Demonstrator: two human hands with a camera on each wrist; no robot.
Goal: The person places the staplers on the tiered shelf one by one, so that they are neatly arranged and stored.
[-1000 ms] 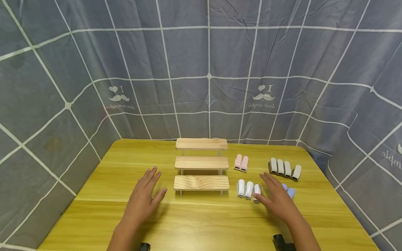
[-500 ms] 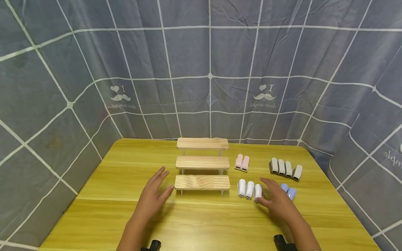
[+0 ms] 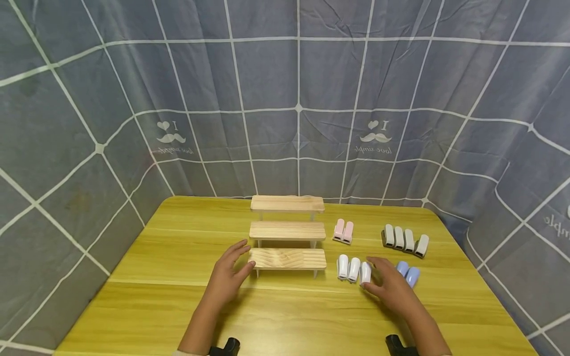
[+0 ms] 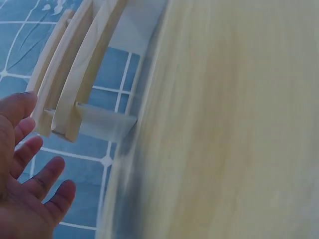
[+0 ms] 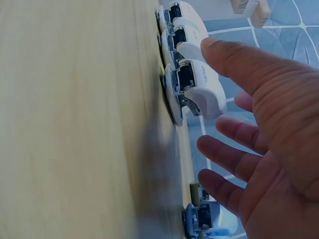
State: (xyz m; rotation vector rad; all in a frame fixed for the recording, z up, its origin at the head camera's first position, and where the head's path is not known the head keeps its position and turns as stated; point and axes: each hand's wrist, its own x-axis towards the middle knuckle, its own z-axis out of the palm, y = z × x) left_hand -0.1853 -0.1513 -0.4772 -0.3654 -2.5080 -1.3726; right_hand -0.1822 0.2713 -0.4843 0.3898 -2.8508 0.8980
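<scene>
White clippers [image 3: 354,269], three in a row, lie on the wooden surface [image 3: 294,311] to the right of the three-tier stand [image 3: 287,230]. I see the right hand [image 3: 392,287] at the rightmost of them, thumb and fingers parted and gently bent beside its lever; nothing is gripped, and I cannot tell whether the thumb touches it. From the right wrist I can make out metal parts beneath the white levers.

I have the left hand [image 3: 226,277] just beside the left end of the stand's lowest board, fingers spread and holding nothing; contact there I cannot tell.

Two pink clippers [image 3: 348,231] lie behind the white row, four pale grey clippers [image 3: 399,238] farther to the right, and two blue clippers [image 3: 412,277] near the right hand. Behind the surface I see a grey-blue curtain [image 3: 267,133] with white grid lines.
</scene>
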